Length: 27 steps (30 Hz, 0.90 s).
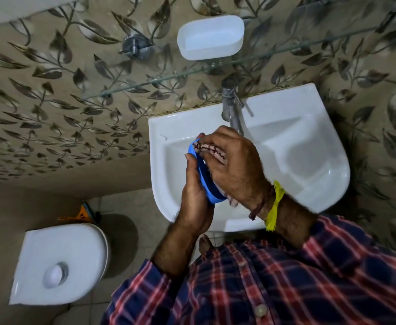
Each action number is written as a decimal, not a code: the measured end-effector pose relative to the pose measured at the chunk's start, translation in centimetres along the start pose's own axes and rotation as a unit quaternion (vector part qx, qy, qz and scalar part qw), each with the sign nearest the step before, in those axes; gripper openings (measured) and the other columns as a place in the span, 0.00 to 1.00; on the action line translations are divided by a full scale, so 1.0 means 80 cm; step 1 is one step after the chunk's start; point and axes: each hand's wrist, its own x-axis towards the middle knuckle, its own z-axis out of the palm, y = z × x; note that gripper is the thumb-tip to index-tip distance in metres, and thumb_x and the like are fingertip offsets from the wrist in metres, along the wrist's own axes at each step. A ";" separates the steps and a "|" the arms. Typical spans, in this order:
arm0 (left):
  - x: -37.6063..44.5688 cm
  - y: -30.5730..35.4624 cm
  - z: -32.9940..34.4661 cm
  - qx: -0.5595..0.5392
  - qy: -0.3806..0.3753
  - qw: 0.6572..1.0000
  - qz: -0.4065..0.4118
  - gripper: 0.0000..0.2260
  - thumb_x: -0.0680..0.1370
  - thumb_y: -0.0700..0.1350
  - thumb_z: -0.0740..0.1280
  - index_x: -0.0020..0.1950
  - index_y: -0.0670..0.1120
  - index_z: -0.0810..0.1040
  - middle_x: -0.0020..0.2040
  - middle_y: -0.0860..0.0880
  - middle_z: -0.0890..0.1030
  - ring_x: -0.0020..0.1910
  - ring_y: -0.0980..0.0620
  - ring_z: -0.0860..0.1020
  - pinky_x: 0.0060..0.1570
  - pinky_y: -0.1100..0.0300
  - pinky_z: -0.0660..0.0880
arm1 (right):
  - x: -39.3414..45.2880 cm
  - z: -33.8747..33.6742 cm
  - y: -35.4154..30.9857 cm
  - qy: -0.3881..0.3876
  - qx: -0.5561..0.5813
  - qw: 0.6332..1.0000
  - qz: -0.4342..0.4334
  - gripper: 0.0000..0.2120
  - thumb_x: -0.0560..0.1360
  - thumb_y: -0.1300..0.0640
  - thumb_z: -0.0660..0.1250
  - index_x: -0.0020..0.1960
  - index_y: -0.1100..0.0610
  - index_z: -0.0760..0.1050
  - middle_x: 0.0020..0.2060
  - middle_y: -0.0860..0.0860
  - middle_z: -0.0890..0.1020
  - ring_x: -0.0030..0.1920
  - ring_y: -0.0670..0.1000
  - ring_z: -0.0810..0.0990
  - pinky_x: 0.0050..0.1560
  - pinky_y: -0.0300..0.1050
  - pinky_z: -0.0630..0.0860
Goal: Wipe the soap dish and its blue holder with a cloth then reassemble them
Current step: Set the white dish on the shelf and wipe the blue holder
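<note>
Hands over a white sink (328, 146): left hand (193, 195) grips the blue holder (204, 179), right hand (234, 165) presses a clutched cloth (212, 150) inside; white soap dish (211, 37) on the glass shelf (145, 82)

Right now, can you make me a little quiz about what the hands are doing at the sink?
1. True or false: the white soap dish sits on the glass shelf.
2. Which hand presses the cloth into the blue holder?
A. left hand
B. right hand
C. neither
3. Fill in: the holder is held over the white ____.

Key:
1. True; the dish sits apart from its holder.
2. B; the left hand grips the holder from outside.
3. sink
</note>
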 end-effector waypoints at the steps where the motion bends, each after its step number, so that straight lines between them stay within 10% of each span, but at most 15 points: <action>1: 0.002 0.002 -0.003 -0.009 0.011 1.000 0.005 0.25 0.85 0.61 0.48 0.75 0.54 0.72 0.66 0.50 0.82 0.66 0.51 0.79 0.63 0.54 0.77 | -0.005 0.003 -0.002 -0.013 0.001 1.000 -0.006 0.08 0.74 0.62 0.70 0.53 0.58 0.82 0.45 0.51 0.81 0.47 0.50 0.81 0.49 0.48 0.80; 27: 0.016 0.015 -0.019 -0.043 0.000 0.999 -0.015 0.27 0.83 0.63 0.50 0.61 0.53 0.85 0.61 0.47 0.85 0.62 0.49 0.82 0.58 0.54 0.79 | 0.004 0.010 0.000 -0.044 0.009 0.998 0.045 0.10 0.75 0.62 0.71 0.56 0.59 0.82 0.49 0.51 0.79 0.52 0.52 0.80 0.55 0.47 0.78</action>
